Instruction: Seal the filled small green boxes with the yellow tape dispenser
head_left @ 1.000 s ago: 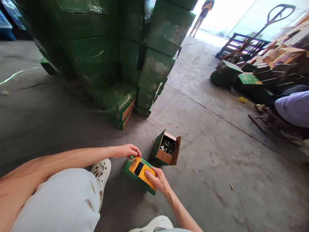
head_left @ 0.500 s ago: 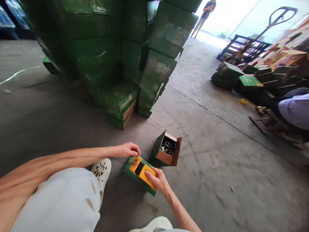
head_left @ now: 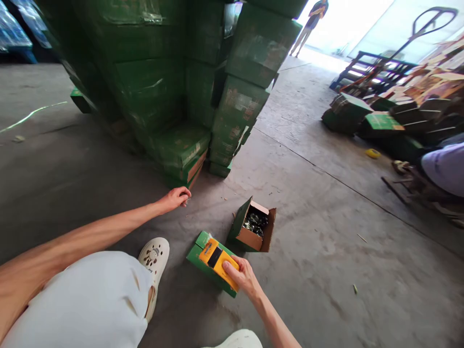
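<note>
My right hand (head_left: 242,275) is closed around the near end of a yellow box (head_left: 217,260) with a dark panel across it, thumb on top. Directly under the yellow box is a closed green carton (head_left: 197,253) on the floor; how far the two touch I cannot tell. My left hand (head_left: 177,198) is off to the upper left of them, fingers curled together in a pinch. A small clear scrap may show at its fingertips, too small to name. Just beyond the green carton stands an open carton (head_left: 271,232) holding shiny dark wrapped pieces (head_left: 255,223).
A tall stack of green cartons (head_left: 148,87) rises ahead. At right lie a heap of cartons (head_left: 384,121), a pallet jack (head_left: 416,36), a yellow roll (head_left: 372,153) and a seated person (head_left: 445,166). Another person (head_left: 313,21) stands at the doorway. My shoe (head_left: 154,261) is left of the carton.
My left hand has moved up and left, away from the end of the yellow box. My right hand still grips the yellow box over the green carton. The view has shifted slightly.
</note>
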`<state>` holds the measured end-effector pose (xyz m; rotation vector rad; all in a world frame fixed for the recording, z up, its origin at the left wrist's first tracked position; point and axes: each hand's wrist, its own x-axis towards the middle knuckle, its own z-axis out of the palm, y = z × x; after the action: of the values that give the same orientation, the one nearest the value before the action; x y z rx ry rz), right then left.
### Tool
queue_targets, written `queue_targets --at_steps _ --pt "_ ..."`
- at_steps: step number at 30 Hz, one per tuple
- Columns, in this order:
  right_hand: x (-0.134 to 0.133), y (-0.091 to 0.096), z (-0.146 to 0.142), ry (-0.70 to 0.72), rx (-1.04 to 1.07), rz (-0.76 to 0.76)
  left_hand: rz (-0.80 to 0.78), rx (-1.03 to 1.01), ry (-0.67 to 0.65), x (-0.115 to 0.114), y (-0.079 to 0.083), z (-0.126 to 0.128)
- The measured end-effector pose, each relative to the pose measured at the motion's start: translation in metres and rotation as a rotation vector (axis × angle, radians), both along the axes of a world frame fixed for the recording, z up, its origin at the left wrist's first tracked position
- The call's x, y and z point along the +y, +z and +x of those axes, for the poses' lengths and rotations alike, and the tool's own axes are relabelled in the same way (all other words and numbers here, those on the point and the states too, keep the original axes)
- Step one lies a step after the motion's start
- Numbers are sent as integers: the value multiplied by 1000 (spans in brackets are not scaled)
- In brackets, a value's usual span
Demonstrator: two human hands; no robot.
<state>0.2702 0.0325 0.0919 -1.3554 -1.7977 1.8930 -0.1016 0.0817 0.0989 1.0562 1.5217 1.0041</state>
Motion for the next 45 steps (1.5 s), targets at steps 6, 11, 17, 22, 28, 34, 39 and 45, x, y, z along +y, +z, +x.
queue_targets --at_steps 6,11,17,22,28,34,39,45 --pt "1 -2 1 7 4 -21 -97 -69 7 -17 -13 -7" --pt "2 -1 -1 14 -18 6 -239 -244 -62 -22 -20 17" --pt "1 3 -2 13 -38 42 -189 -245 -239 -31 -25 46" --pt "0 1 -1 9 -13 39 -251 -41 -242 -29 -27 43" --pt "-2 -2 1 -10 8 60 -357 -133 -147 -32 -45 41" --pt "-2 -4 4 -7 -2 51 -488 -257 -267 -45 -63 49" --pt "-2 -7 6 -5 -11 61 -487 -181 -274 -57 -83 58" --pt "-3 -7 6 -5 8 25 -453 43 -230 -62 -97 72"
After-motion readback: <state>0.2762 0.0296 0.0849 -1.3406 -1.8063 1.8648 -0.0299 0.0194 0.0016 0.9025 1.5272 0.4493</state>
